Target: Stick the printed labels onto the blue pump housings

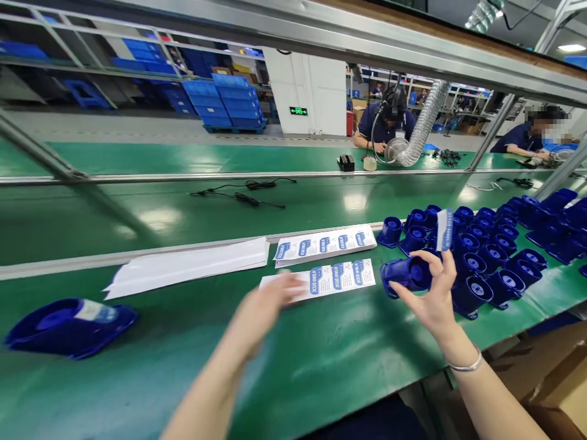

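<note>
The right hand (433,293) grips a blue cup (406,275) between thumb and fingers, above the green bench (330,354); a label (444,230) projects upward at its fingertips. The left hand (266,300) is blurred over the left end of a label sheet (343,278); whether its fingers are open or closed cannot be determined. A second cup (50,327) is at far left. Beyond the sheet: a sheet stack (325,245) and white paper (192,263). Farther right, cups (472,296) stand grouped. Cables (247,199) lie behind; co-workers (369,125) sit beyond.
</note>
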Action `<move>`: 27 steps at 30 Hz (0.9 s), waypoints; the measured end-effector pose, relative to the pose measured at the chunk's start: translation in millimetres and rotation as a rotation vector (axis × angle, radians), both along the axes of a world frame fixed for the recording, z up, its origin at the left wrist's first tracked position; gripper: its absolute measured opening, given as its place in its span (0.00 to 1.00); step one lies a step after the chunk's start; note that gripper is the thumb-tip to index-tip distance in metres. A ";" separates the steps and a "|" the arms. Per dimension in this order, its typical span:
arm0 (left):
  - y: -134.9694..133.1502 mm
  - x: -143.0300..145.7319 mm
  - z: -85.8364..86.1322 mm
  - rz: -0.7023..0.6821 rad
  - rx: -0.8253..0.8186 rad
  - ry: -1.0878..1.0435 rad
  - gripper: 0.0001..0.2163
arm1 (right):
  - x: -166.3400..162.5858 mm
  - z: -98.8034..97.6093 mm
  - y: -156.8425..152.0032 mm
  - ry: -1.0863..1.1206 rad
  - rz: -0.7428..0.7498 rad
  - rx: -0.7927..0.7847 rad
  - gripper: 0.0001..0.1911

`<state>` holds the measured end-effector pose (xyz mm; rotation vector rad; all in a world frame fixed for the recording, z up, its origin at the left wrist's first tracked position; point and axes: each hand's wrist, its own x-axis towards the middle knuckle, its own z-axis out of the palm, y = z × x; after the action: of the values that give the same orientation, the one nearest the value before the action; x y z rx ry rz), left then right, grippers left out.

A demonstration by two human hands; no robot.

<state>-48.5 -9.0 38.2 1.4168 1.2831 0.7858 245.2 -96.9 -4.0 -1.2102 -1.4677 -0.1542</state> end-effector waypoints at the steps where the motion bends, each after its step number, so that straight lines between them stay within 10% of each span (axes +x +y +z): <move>1: -10.2 22.0 -6.9 -0.088 -0.097 -0.088 0.37 | -13.3 1.5 8.3 -0.022 0.078 0.017 0.55; 3: -24.3 58.0 -20.8 -0.367 -0.477 -0.548 0.38 | -39.6 -1.2 21.6 -0.059 0.233 0.046 0.55; 6: -25.8 80.1 -34.0 -0.189 -0.633 -0.951 0.24 | -68.8 -8.1 30.8 -0.047 0.499 0.023 0.52; 9: -14.5 69.2 -40.4 0.012 -0.614 -1.000 0.16 | -77.7 -1.8 33.6 0.168 0.702 -0.049 0.41; 15: -1.2 39.7 -60.5 -0.068 -0.491 -1.052 0.24 | -65.3 17.3 49.0 0.747 0.648 -0.217 0.10; 27: -8.3 37.2 -70.4 -0.029 -0.555 -1.177 0.23 | -64.2 -6.6 52.8 1.235 0.619 -0.646 0.25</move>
<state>-11.2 -17.3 -32.1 0.3463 0.4634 0.9204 181.0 -44.1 -10.6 -0.9234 -0.6731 1.3421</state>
